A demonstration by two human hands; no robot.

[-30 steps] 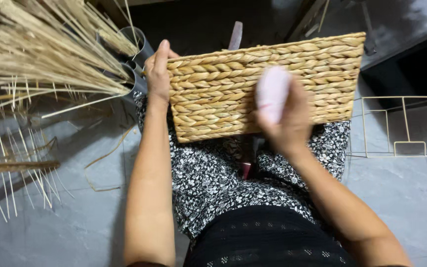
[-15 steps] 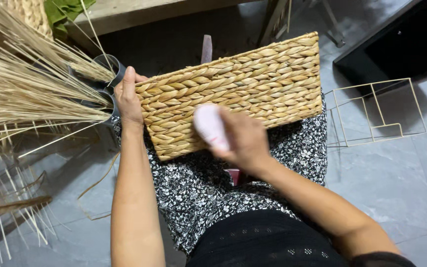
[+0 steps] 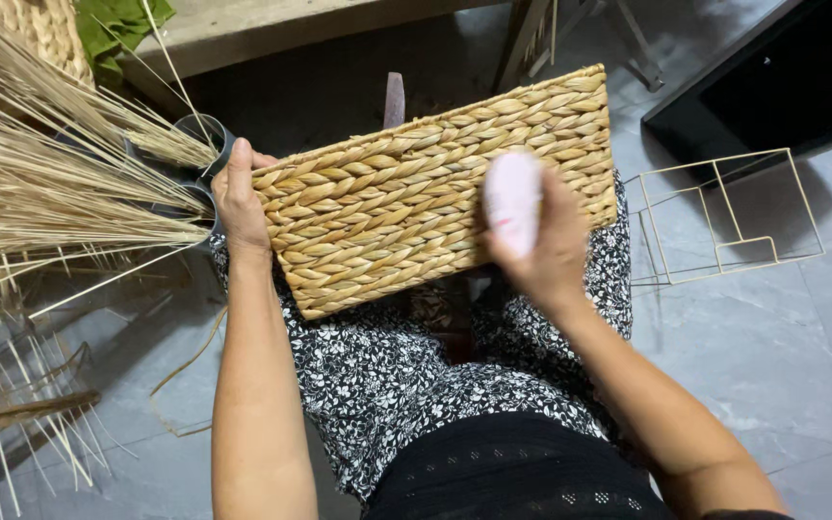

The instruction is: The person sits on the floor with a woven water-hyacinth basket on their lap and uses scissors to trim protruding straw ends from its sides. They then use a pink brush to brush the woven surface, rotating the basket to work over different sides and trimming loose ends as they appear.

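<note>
A: Now, item one?

B: Woven basket (image 3: pixel 435 188), rectangular, pale golden plaited fibre, tipped on its side across the person's lap, resting on the black-and-white floral skirt (image 3: pixel 387 376). The plaiting on the wall facing the camera looks complete and even; no loose ends show there. The inside and far walls are hidden.

A: Hands?

B: Left hand (image 3: pixel 240 197) clenched over the basket's left edge, steadying it. Right hand (image 3: pixel 546 246) grasping a small pale pink bottle (image 3: pixel 512 200), held against the right part of the woven wall. Whether anything is coming out of it cannot be told.

A: Progress?

B: Judged only: weaving appears done, surface treatment under way at the right portion. How much of the wall is already covered is not visible.

A: Surroundings?

B: Bundle of dry straw stalks (image 3: pixel 50 183) to the left, more stalks scattered on the grey tiled floor (image 3: pixel 782 356). Bare wire frame (image 3: pixel 724 217) on the floor to the right. Second woven piece (image 3: pixel 36 34) at the upper left, beside a green cloth (image 3: pixel 122 24).
</note>
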